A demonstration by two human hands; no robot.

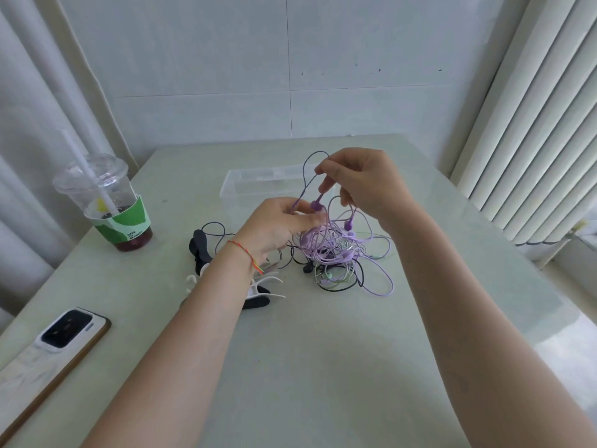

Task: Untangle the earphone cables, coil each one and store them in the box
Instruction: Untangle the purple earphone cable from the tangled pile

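Note:
A tangle of earphone cables (336,253), purple, black and pale green, lies on the table centre. My left hand (277,224) grips a bunch of the purple cable, lifted above the pile. My right hand (365,182) pinches a dark purple cable loop (307,169) that arches up between both hands. A purple earbud (316,205) hangs just under my right fingers, another purple earbud (348,225) lower down. The clear plastic box (245,182) stands open behind the hands, partly hidden by them.
Black and white cable clips (258,289) lie under my left wrist. A plastic cup with straw and green sleeve (109,205) stands at the left. A phone (69,328) lies at the near left edge. White blinds (533,124) hang at the right.

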